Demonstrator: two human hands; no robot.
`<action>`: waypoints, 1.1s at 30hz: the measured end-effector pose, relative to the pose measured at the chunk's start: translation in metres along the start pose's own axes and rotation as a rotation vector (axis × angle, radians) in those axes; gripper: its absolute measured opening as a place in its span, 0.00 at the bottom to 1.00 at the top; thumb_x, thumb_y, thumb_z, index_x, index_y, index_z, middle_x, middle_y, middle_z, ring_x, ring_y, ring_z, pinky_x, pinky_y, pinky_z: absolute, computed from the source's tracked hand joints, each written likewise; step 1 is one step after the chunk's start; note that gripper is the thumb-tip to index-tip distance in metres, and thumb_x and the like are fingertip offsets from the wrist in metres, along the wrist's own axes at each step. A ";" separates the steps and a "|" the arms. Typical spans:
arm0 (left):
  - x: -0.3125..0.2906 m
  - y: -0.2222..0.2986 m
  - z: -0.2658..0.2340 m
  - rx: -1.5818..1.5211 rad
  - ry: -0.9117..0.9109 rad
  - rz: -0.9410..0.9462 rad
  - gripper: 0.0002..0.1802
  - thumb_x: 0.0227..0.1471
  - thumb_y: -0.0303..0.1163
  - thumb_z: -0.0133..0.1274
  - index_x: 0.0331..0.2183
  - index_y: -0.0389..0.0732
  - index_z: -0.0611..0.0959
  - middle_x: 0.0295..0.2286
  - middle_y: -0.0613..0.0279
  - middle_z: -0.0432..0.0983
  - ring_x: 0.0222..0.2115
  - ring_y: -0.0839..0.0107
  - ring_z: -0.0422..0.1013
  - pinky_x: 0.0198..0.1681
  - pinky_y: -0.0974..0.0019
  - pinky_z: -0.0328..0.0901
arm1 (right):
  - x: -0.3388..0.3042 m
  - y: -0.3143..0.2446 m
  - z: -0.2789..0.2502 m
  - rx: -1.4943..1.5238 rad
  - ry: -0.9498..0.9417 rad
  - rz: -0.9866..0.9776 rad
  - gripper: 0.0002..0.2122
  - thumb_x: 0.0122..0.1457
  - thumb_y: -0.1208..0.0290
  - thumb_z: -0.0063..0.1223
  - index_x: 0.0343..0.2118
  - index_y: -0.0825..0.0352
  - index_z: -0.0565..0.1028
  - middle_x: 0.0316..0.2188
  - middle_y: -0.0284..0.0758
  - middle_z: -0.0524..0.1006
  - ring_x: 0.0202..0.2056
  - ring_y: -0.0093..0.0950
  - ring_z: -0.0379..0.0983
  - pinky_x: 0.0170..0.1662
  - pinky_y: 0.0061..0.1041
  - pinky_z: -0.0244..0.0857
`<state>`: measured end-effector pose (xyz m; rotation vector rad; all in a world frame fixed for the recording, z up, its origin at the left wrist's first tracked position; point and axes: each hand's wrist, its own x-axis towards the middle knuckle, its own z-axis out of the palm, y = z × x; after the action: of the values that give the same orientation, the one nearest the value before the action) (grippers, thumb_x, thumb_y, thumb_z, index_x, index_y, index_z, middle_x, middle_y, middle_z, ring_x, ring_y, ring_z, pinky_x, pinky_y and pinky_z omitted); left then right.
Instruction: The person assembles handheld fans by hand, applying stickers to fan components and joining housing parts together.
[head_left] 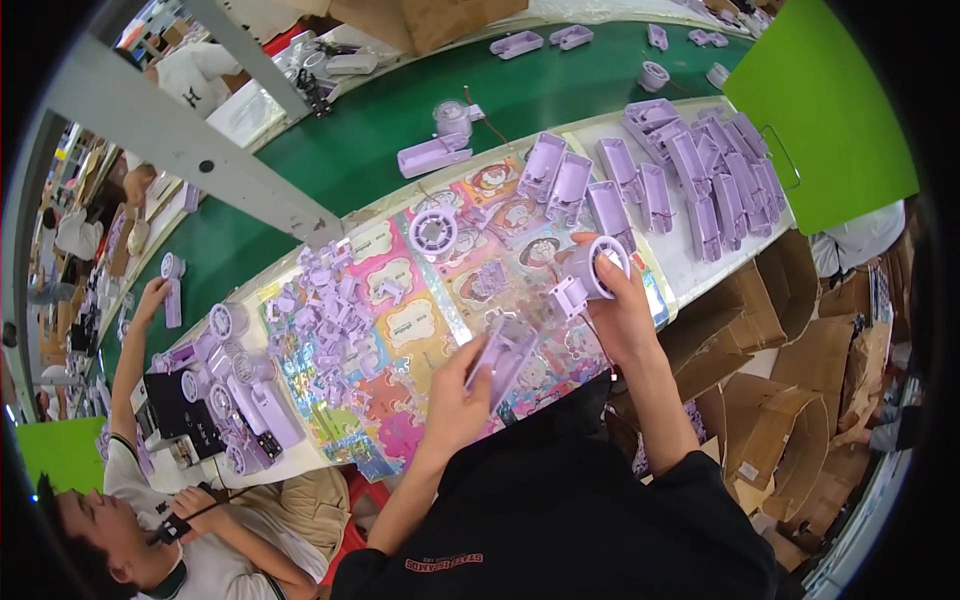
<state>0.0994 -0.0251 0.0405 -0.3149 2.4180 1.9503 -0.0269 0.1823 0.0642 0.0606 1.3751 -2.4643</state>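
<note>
My left hand (458,402) is closed on a lilac plastic housing half (505,362), a long open shell tilted over the near part of the table. In my right hand (627,308) is a round lilac fan head (602,268), its ring turned up and to the right. A small hinge piece (569,297) sits at the head's lower left, and thin dark wires hang below it. The two parts are apart. Beyond them a round lilac fan grille (433,232) lies on the colourful sticker-covered mat (405,325).
Small lilac parts (325,315) are heaped on the mat's left. Many shells (720,180) stand at the right. A green conveyor (370,125) runs behind, carrying a fan (452,125). At left a co-worker's hand (152,298) holds a fan. Cardboard boxes (770,440) stand at lower right.
</note>
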 end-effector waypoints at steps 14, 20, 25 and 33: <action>0.151 0.076 -0.042 0.903 0.247 0.607 0.28 0.46 0.20 0.51 0.53 0.36 0.75 0.40 0.48 0.74 0.45 0.48 0.69 0.49 0.49 0.64 | -0.022 0.038 -0.072 -0.148 0.207 -0.074 0.20 0.63 0.66 0.56 0.55 0.64 0.67 0.43 0.34 0.74 0.45 0.29 0.75 0.47 0.33 0.74; 0.287 0.033 -0.072 1.113 0.026 0.363 0.39 0.42 0.28 0.59 0.57 0.36 0.66 0.46 0.42 0.75 0.49 0.45 0.71 0.51 0.50 0.67 | -0.021 0.038 -0.060 -0.184 0.231 -0.069 0.16 0.63 0.69 0.58 0.51 0.66 0.72 0.39 0.30 0.74 0.39 0.20 0.73 0.40 0.22 0.72; 0.296 0.038 -0.073 0.979 -0.030 0.312 0.44 0.41 0.31 0.63 0.60 0.41 0.63 0.48 0.39 0.75 0.48 0.41 0.73 0.51 0.47 0.68 | -0.017 0.043 -0.070 -0.155 0.224 -0.081 0.18 0.64 0.65 0.57 0.54 0.63 0.70 0.41 0.32 0.74 0.42 0.27 0.76 0.45 0.33 0.76; 0.180 0.110 -0.061 0.862 -0.055 0.538 0.36 0.37 0.31 0.65 0.53 0.41 0.76 0.41 0.48 0.69 0.41 0.46 0.73 0.45 0.52 0.70 | -0.018 0.033 -0.059 0.047 0.249 -0.082 0.17 0.65 0.67 0.55 0.54 0.65 0.69 0.41 0.31 0.73 0.42 0.24 0.75 0.45 0.30 0.76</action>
<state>-0.0888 -0.0885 0.1348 0.4390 3.2023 0.7709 -0.0066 0.2197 0.0087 0.3388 1.4424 -2.6289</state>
